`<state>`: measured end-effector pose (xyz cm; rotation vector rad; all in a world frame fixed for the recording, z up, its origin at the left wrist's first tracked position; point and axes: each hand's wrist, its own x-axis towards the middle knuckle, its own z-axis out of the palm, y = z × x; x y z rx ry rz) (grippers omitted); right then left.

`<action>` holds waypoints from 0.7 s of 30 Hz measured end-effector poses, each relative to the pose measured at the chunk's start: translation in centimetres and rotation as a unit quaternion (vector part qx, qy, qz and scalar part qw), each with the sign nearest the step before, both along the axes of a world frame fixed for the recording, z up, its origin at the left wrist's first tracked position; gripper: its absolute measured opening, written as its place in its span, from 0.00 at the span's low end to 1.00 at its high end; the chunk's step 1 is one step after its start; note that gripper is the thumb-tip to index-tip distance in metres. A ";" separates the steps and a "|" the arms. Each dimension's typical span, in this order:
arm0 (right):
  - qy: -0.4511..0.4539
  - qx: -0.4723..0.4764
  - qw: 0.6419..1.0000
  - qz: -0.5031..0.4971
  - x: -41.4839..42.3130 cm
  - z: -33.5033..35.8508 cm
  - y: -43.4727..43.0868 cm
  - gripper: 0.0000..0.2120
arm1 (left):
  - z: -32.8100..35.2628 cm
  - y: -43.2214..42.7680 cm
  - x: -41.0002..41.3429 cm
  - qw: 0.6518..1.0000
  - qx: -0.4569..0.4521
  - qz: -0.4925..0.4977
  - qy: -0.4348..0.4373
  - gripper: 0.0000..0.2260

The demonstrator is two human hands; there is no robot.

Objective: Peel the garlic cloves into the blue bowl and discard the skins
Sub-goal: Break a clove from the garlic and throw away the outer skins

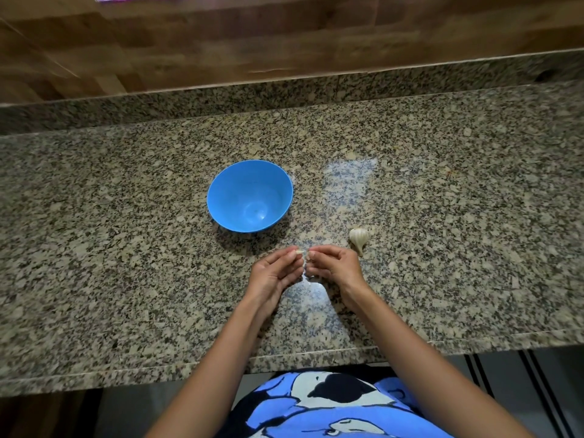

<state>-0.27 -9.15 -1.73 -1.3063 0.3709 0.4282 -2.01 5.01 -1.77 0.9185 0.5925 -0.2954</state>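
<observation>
At frame centre, just below the empty blue bowl (pixel 221 191), the left hand (pixel 274 270) and right hand (pixel 332 266) pinch one small garlic clove (pixel 299 251) between curled fingertips; it is best to steady it with the left and peel the skin away with the right.

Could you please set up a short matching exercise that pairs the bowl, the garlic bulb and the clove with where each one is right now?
Things:
1. blue bowl
2. garlic bulb
3. garlic clove

Places:
A. pinched between the left hand and the right hand
B. standing empty on the countertop, beyond the hands
C. lying on the countertop, just right of the right hand

Pairs: 1-B; 2-C; 3-A
</observation>
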 end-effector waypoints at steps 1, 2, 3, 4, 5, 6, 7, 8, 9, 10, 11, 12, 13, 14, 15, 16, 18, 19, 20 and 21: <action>0.000 -0.004 1.000 -0.005 0.0 -0.2 -0.1 0.05 | 0.0 0.1 0.0 1.000 -0.002 0.002 -0.001 0.07; 0.000 -0.006 1.000 -0.006 0.0 -0.3 -0.2 0.05 | -0.1 0.1 0.0 1.000 0.003 0.000 -0.004 0.08; 0.001 -0.008 1.000 -0.005 -0.1 -0.4 -0.2 0.06 | -0.1 0.2 -0.1 1.000 0.012 -0.003 -0.005 0.08; 0.002 -0.007 1.000 -0.003 -0.1 -0.5 -0.2 0.07 | -0.2 0.2 -0.1 1.000 0.025 -0.006 -0.007 0.09; 0.002 -0.006 1.000 -0.001 -0.1 -0.6 -0.2 0.08 | -0.3 0.3 -0.1 0.999 0.044 -0.010 -0.010 0.10; -0.001 -0.007 1.000 0.003 -0.1 -0.6 -0.2 0.08 | -0.4 0.3 -0.1 0.997 0.068 -0.017 -0.015 0.11; -0.007 -0.011 1.000 0.009 -0.2 -0.5 -0.2 0.08 | -0.4 0.3 -0.1 0.995 0.095 -0.025 -0.022 0.12; -0.012 -0.018 1.000 0.016 -0.1 -0.5 -0.1 0.08 | -0.4 0.3 -0.1 0.992 0.121 -0.035 -0.031 0.13; -0.016 -0.025 0.999 0.025 -0.1 -0.5 -0.1 0.08 | -0.3 0.3 -0.1 0.987 0.150 -0.049 -0.042 0.13; -0.018 -0.033 0.999 0.037 -0.1 -0.4 -0.1 0.08 | -0.2 0.3 0.0 0.980 0.178 -0.065 -0.056 0.14; -0.021 -0.041 0.998 0.050 -0.1 -0.4 -0.2 0.08 | 0.0 0.3 0.1 0.973 0.202 -0.082 -0.072 0.15; -0.024 -0.049 0.997 0.062 -0.1 -0.4 -0.2 0.08 | 0.1 0.4 0.3 0.967 0.219 -0.096 -0.085 0.16; -0.026 -0.053 0.996 0.070 -0.1 -0.4 -0.3 0.08 | 0.2 0.4 0.4 0.963 0.230 -0.106 -0.095 0.17; -0.025 -0.052 0.996 0.074 -0.1 -0.5 -0.3 0.09 | 0.2 0.5 0.4 0.958 0.241 -0.114 -0.102 0.18; -0.025 -0.049 0.996 0.075 -0.1 -0.5 -0.3 0.09 | 0.2 0.6 0.5 0.952 0.258 -0.123 -0.110 0.19; -0.029 -0.049 0.995 0.078 -0.2 -0.5 -0.3 0.09 | 0.1 0.6 0.5 0.943 0.281 -0.132 -0.119 0.20; -0.046 -0.068 0.993 0.088 -0.2 -0.6 -0.2 0.09 | 0.0 0.6 0.3 0.922 0.327 -0.157 -0.137 0.21; -0.056 -0.087 0.990 0.095 -0.2 -0.6 -0.2 0.09 | 0.0 0.6 0.2 0.913 0.345 -0.166 -0.143 0.22; -0.066 -0.109 0.986 0.103 -0.2 -0.7 -0.1 0.08 | -0.1 0.6 0.2 0.905 0.360 -0.173 -0.147 0.22; -0.075 -0.127 0.983 0.110 -0.1 -0.7 -0.1 0.06 | -0.2 0.6 0.2 0.898 0.372 -0.178 -0.152 0.22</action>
